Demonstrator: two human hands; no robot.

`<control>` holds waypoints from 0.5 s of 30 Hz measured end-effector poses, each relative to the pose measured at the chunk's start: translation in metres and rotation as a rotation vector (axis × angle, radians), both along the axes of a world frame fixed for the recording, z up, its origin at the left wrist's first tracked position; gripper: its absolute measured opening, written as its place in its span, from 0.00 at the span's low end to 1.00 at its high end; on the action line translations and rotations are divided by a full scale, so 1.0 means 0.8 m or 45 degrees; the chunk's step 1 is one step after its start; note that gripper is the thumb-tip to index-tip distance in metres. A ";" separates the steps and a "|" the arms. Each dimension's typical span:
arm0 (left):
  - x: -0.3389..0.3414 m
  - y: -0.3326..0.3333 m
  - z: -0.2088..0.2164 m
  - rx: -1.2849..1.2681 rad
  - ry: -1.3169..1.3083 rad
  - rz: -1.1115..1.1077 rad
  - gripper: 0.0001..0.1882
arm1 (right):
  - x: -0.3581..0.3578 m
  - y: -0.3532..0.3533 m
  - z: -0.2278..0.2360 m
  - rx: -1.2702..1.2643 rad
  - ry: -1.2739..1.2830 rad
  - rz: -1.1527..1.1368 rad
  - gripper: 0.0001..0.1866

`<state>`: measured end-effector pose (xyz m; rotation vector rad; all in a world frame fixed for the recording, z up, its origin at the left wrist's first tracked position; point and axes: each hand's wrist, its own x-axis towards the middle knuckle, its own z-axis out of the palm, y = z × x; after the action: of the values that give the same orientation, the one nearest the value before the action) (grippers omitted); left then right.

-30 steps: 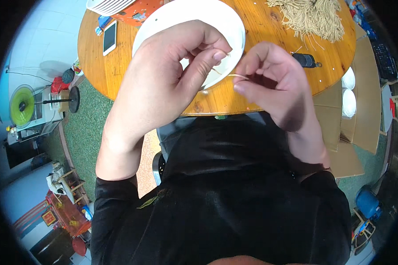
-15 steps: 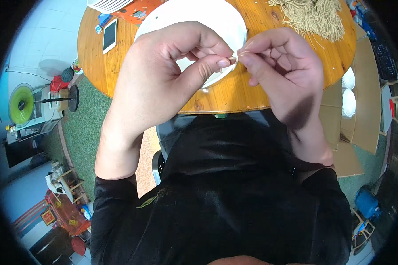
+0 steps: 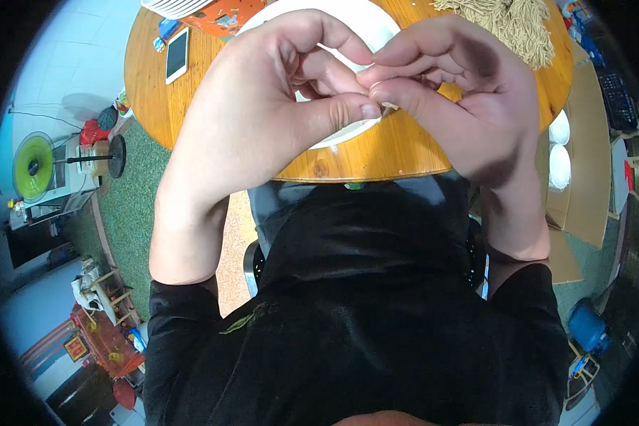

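Observation:
Over the white round plate (image 3: 369,25), my left hand (image 3: 263,113) and my right hand (image 3: 476,113) meet at their fingertips. Both are closed in a pinch, thumbs against the fingers. A small pale bit shows between the thumb tips, mostly covered by the fingers, and I cannot make out what it is. Behind the right hand, a bundle of tan strands (image 3: 515,32) like yarn or thin noodles lies on the wooden table (image 3: 319,168).
A phone (image 3: 177,55) lies at the table's left, close to an orange patterned container (image 3: 224,18) and a white ribbed tray (image 3: 174,7). A green-bladed fan (image 3: 34,167) stands on the left. Cardboard (image 3: 586,163) with white round items (image 3: 559,167) is right of the table.
Both hands have shifted slightly up, and the right one also moved right and turned. Their fingertips now overlap more, covering more of the pale bit.

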<state>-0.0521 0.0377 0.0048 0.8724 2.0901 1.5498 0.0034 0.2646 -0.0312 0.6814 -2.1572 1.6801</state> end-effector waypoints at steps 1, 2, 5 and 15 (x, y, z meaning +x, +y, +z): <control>-0.001 -0.001 -0.001 0.000 0.000 0.003 0.20 | -0.002 0.002 0.001 0.064 0.032 0.013 0.11; -0.002 -0.001 -0.004 0.046 -0.081 0.010 0.20 | -0.004 0.003 0.001 0.129 0.062 0.024 0.11; -0.008 -0.001 -0.007 0.125 -0.193 -0.001 0.21 | -0.006 0.002 -0.003 0.080 0.067 0.026 0.13; -0.013 -0.002 -0.007 0.097 -0.132 -0.024 0.21 | 0.033 -0.001 -0.036 0.411 0.614 -0.484 0.20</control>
<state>-0.0626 0.0359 -0.0011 0.8171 1.9566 1.6381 0.0301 0.2639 -0.0600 0.6270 -2.0470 0.8784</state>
